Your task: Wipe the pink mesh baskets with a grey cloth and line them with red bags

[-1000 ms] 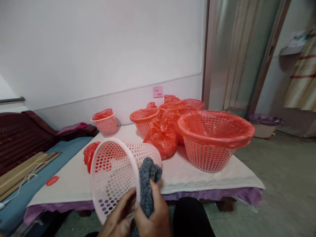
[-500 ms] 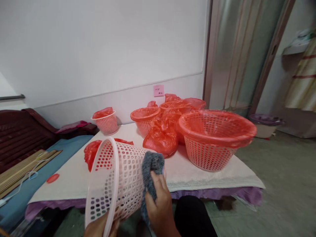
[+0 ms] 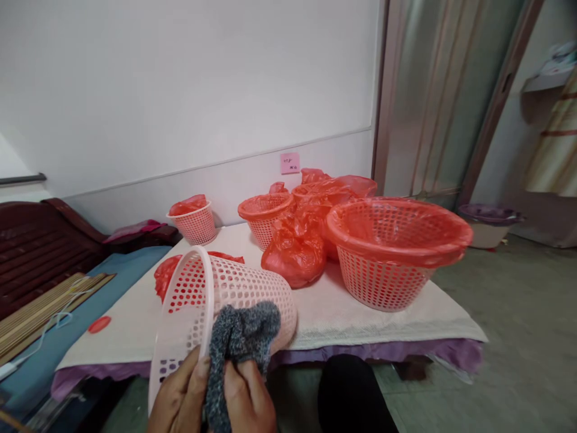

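A pale pink perforated plastic basket (image 3: pixel 252 284) lies tipped on its side at the table's near edge, its mouth facing left. My left hand (image 3: pixel 180 394) grips the basket's rim from below, fingers closed on it. In my right hand (image 3: pixel 247 397) a grey-blue cloth (image 3: pixel 241 334) is bunched and pressed against the basket's outer wall, close to the rim. The cloth covers part of the holes. Behind the basket lies a crumpled red plastic bag (image 3: pixel 166 275), partly hidden by it.
A large basket lined with red plastic (image 3: pixel 385 279) stands on the right of the white-covered table (image 3: pixel 333 325). Beside it are a red plastic bag (image 3: pixel 295 261) and a smaller lined basket (image 3: pixel 261 228). Another basket (image 3: pixel 198 227) stands back left; a red disc (image 3: pixel 99 324) lies at left.
My right hand and the cloth have moved left and down, from near the basket's base to near its rim. My left hand has come up higher on the rim.
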Demonstrator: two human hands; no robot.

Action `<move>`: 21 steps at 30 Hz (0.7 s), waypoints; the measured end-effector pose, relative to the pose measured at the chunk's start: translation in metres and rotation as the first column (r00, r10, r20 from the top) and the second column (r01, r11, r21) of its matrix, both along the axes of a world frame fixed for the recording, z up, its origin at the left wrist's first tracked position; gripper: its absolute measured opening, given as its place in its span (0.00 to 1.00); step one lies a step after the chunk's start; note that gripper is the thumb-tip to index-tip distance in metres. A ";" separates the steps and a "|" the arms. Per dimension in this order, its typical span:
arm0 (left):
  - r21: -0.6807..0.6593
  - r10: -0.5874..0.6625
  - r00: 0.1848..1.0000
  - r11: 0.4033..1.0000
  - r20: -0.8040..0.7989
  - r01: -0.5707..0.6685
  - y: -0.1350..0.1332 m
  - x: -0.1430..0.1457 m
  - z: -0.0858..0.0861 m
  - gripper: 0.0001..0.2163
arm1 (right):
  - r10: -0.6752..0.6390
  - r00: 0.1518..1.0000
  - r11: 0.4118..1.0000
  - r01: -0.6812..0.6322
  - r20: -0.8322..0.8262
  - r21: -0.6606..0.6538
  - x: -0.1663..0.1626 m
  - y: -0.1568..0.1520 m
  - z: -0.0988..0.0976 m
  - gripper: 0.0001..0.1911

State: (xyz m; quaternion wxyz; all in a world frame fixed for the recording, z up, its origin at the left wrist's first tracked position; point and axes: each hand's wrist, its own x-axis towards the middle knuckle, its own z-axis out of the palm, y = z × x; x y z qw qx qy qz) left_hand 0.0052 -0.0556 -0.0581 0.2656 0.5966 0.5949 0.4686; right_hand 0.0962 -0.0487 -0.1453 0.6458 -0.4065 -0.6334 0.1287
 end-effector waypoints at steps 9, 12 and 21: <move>-0.132 0.204 0.925 0.977 0.320 -0.169 0.010 0.009 0.009 0.22 | -0.170 0.967 0.899 0.075 -0.188 -0.431 0.071 0.069 -0.050 0.25; -0.173 0.201 0.908 0.974 0.367 -0.145 0.015 0.010 0.011 0.24 | -0.194 0.928 0.834 -0.015 -0.319 -0.551 0.079 0.079 -0.065 0.23; -0.267 0.234 0.763 0.960 0.603 -0.083 0.030 0.025 0.014 0.21 | -0.114 0.936 0.927 -0.020 -0.333 -0.373 -0.012 0.003 -0.026 0.31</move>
